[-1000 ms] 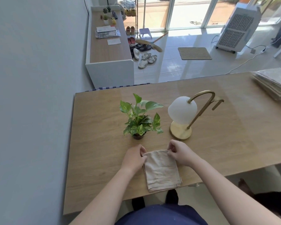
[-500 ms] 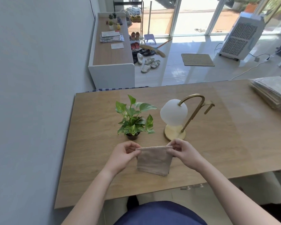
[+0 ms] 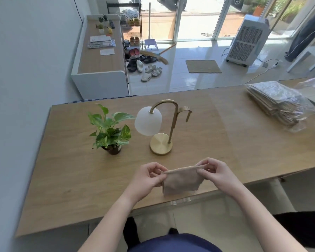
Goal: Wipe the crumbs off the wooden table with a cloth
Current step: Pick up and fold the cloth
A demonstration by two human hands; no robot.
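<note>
Beige cloth (image 3: pixel 181 180) hangs between my two hands over the wooden table (image 3: pixel 71 175), near its front edge, just in front of the brass lamp (image 3: pixel 161 128). My left hand (image 3: pixel 149 176) and right hand (image 3: pixel 215 172) each pinch a top corner. Left of the lamp stands a potted plant (image 3: pixel 111 130); bare wood lies open beyond it. Far right of the lamp sits a wrapped stack (image 3: pixel 278 102). I read no writing.

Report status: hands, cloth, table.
Left hand and right hand both pinching the cloth by its top corners, cloth hanging over the table. Wiping not started. Plant and lamp stand just beyond.
</note>
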